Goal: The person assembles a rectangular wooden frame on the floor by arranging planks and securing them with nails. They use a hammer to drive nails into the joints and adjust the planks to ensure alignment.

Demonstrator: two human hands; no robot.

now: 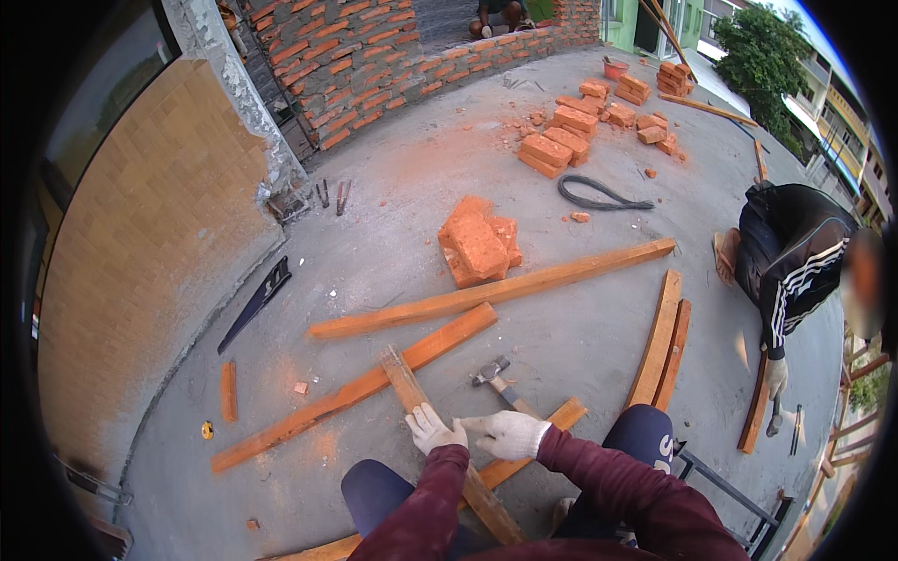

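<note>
My left hand [435, 430], in a white work glove, rests across a short wooden beam [402, 379], fingers over its edge. This beam slants between my knees and lies across two others: a long orange-brown beam [355, 391] and a beam [552, 428] nearer me. Just right of it, my gloved right hand [513, 436] reaches toward my left hand with fingers partly stretched; I see nothing held in it. A claw hammer [493, 373] lies on the concrete beyond my right hand, its handle end near the nearer beam.
Beyond lie another long beam [496, 290], a brick pile [477, 243] and a wire coil [603, 196]. A handsaw [254, 304] and a yellow tape measure [207, 430] are left. At right, a co-worker [795, 252] bends over a beam, gloved hand near a hammer [774, 418].
</note>
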